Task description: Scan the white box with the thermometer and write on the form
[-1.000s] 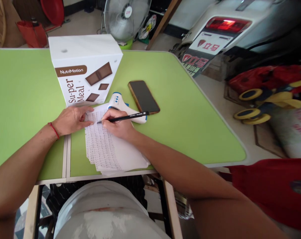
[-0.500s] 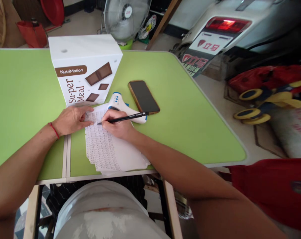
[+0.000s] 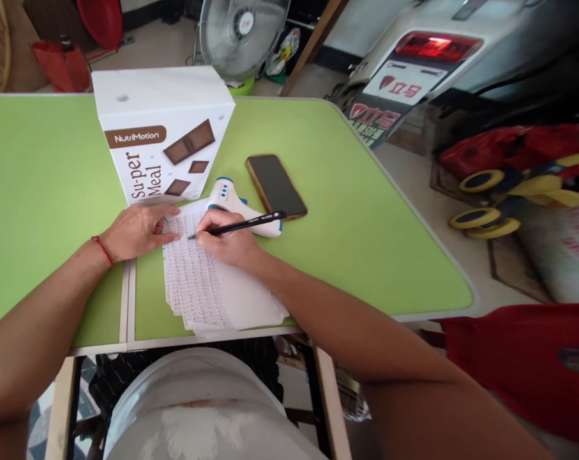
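Several sheets of paper (image 3: 198, 281), covered in rows of handwriting on their left part, lie in a loose stack at the table's near edge. My right hand (image 3: 226, 239) grips a black pen (image 3: 251, 222), its tip at the writing near the top of the sheet. Thumb and fingers apart, my left hand (image 3: 138, 233) rests at the upper left edge of the paper. Just beyond the right hand lies a white and blue handheld thermometer (image 3: 229, 195), partly hidden by that hand. A dark phone (image 3: 277, 185) in a brown case lies beside it.
A white NutriMotion box (image 3: 165, 137) stands on the green table (image 3: 366, 255) behind my left hand. Past the table are a fan (image 3: 246, 23), a white scooter (image 3: 428, 57) with a lit tail light, and a red cloth-like thing (image 3: 519, 358) at the right.
The pen's rear end has tipped slightly upward in my right hand, its tip staying on nearly the same spot. My left hand keeps its place.
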Demonstrator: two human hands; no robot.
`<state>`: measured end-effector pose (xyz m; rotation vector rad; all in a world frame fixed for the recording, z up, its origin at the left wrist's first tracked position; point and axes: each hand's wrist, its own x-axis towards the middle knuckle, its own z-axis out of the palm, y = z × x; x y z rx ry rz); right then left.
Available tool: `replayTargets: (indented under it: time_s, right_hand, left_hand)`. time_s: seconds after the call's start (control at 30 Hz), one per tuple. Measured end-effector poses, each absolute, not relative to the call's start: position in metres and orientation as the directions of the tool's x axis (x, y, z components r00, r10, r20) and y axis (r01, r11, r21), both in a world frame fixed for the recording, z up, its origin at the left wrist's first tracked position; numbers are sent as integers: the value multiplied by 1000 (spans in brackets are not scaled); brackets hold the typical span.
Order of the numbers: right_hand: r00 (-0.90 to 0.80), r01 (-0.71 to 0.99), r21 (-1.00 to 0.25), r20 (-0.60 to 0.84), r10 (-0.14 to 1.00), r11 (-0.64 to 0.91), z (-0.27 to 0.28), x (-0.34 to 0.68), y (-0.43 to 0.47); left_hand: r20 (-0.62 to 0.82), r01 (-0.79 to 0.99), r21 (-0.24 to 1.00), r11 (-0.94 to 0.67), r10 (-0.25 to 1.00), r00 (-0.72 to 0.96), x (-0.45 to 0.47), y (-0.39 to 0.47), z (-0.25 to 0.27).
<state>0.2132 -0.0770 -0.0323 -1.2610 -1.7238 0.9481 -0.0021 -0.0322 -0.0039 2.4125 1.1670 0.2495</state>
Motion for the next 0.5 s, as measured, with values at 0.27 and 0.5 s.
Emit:
replayTargets:
  time_s: [0.27, 0.5]
  right_hand:
    - [-184, 417, -882, 157, 970, 222, -32, 214, -76]
    - [-162, 406, -885, 174, 971, 226, -32, 213, -77]
  left_hand:
    - [-79, 730, 460, -505, 796, 600, 1, -33, -1]
    - [-81, 735, 451, -507, 797, 599, 2, -34, 1]
